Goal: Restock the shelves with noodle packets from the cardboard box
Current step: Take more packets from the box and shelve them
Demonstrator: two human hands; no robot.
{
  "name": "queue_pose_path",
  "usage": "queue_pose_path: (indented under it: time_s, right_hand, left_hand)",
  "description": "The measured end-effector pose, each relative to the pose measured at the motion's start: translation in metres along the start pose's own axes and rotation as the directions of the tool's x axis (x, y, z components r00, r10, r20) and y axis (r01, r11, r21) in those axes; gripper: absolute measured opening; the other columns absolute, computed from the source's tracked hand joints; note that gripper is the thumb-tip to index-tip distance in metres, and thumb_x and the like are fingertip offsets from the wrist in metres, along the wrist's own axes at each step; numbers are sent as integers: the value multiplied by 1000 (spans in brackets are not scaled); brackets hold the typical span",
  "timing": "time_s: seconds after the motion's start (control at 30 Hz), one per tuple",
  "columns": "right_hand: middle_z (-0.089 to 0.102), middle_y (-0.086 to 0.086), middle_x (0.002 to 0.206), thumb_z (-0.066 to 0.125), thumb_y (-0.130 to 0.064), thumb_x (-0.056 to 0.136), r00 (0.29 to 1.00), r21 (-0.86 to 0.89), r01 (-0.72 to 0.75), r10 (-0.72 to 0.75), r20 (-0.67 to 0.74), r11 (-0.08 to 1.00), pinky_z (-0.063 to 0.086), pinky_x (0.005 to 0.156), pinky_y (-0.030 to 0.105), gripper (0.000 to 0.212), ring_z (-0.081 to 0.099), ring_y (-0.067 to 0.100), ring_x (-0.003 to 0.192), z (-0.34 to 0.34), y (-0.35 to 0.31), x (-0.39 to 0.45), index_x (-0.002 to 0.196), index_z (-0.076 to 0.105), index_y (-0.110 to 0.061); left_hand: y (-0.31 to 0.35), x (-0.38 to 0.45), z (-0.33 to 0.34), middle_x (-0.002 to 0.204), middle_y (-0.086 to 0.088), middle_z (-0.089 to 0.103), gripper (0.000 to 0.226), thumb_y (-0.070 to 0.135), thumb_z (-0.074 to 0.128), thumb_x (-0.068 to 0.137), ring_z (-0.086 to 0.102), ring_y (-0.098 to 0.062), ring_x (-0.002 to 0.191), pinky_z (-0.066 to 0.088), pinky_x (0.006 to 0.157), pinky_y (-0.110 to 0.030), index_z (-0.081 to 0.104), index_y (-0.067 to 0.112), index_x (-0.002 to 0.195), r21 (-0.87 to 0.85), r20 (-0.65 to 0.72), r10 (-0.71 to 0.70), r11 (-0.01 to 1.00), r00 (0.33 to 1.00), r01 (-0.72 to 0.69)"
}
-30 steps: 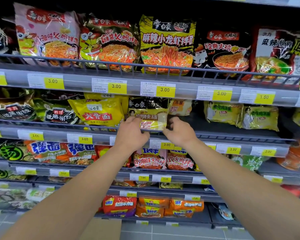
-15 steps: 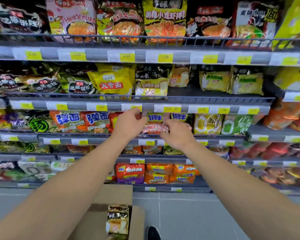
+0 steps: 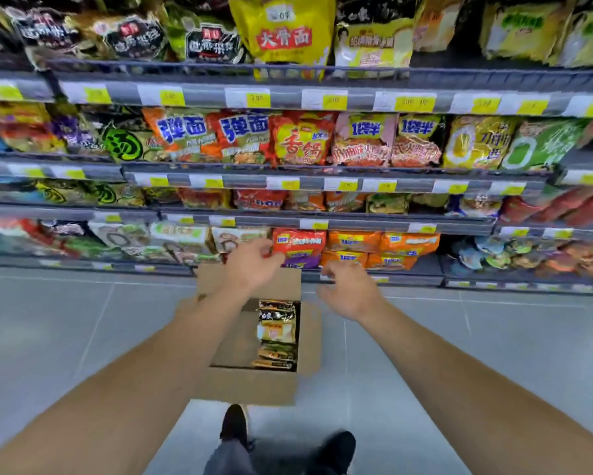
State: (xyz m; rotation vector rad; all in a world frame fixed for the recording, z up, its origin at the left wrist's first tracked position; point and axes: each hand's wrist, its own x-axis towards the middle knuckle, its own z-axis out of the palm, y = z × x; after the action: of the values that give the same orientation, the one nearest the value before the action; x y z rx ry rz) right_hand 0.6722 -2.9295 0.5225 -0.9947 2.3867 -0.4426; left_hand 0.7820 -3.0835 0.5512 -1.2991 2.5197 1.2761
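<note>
Both our hands have dropped away from the upper shelf where they were settling a packet a second ago, and our gaze has tipped down with them, so the cardboard box [image 3: 253,341] on the floor now fills the middle of the head view. Only this one view is given.

Our left hand [image 3: 253,265] hangs over the far edge of the box with its fingers loosely curled and nothing in them; it overlaps the red packet [image 3: 298,246] on the bottom shelf, but we cannot tell whether it touches it. Our right hand [image 3: 348,293] hovers just to the right of the box, fingers relaxed and spread, also empty.

The box stands open on the grey floor near the bottom shelf [image 3: 408,274], directly ahead of our shoes [image 3: 235,426]. Inside it, along the right wall, a row of noodle packets [image 3: 277,334] stands on edge; the left part of the box shows bare cardboard.

We judge the restock to be well under way but not finished: a good share of the box looks emptied, and several packets remain. The yellow and black packets [image 3: 373,46] of that kind already sit on the upper shelf at the far top of the view. Next comes another reach into the box.
</note>
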Motion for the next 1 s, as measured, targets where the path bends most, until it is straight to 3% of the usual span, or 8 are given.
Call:
queue_pose_path:
  time_s: [0.1,0.23,0.4,0.53,0.63,0.8,0.93,1.0]
  right_hand:
    - [61,7,123,58,-30,90,996,11,-15,14,84,1000,48,94,35,37,56,26,116,53,-27,8,123,59,-13]
    - [61,4,116,57,-32,86,984,-10,-76,77,163,997,50,87,36,34,57,25,109,130,-62,25,118,60,-19]
    - [61,2,115,57,-30,85,944,-27,-182,182,274,983,49,84,31,35,58,22,104,207,-75,40,119,60,-20]
    - [64,0,103,55,-32,84,912,-84,-217,233,338,973,53,79,33,23,61,22,93,264,-61,57,105,61,-24]
    - [62,1,108,57,-29,86,890,-139,-216,254,380,966,51,79,29,29,60,22,98,295,-43,78,113,60,-21]
    - [61,0,98,52,-23,75,859,-177,-244,297,418,954,54,73,31,30,61,22,93,351,-4,130,103,62,-25]
    - [56,3,113,55,-16,81,857,-195,-248,309,412,949,45,71,28,38,56,22,98,399,36,177,118,57,-19]
    - [52,3,124,56,-15,83,866,-222,-227,301,399,948,49,79,32,45,53,24,111,428,61,206,128,51,-19]
  left_hand:
    - [-59,-3,-11,139,-3,56,48,32,58,94,51,-20,127,35,104,-27,53,13,138,-50,48,-94,994,994,96]
    - [-148,5,-21,133,3,60,44,33,59,92,53,-13,124,29,90,-12,58,19,134,-60,99,-165,983,981,171]
    - [-231,23,-21,128,6,63,40,31,62,88,57,-15,117,41,99,-24,62,22,126,-94,194,-234,962,953,256]
    - [-284,54,-5,126,4,63,42,33,65,86,58,-15,115,43,99,-25,61,21,126,-107,231,-282,944,931,312]
    - [-308,83,13,117,7,62,40,34,65,88,57,-15,115,40,94,-21,62,21,125,-97,250,-293,941,923,325]
    - [-349,134,69,128,4,62,40,33,64,89,56,-14,119,37,98,-21,62,20,127,-115,290,-336,917,896,381]
    - [-389,172,123,128,3,64,39,31,63,90,57,-14,118,40,107,-29,63,20,128,-136,329,-376,889,866,437]
    - [-412,193,155,121,1,68,36,30,64,89,60,-15,112,43,104,-32,66,19,123,-174,328,-402,864,854,473]
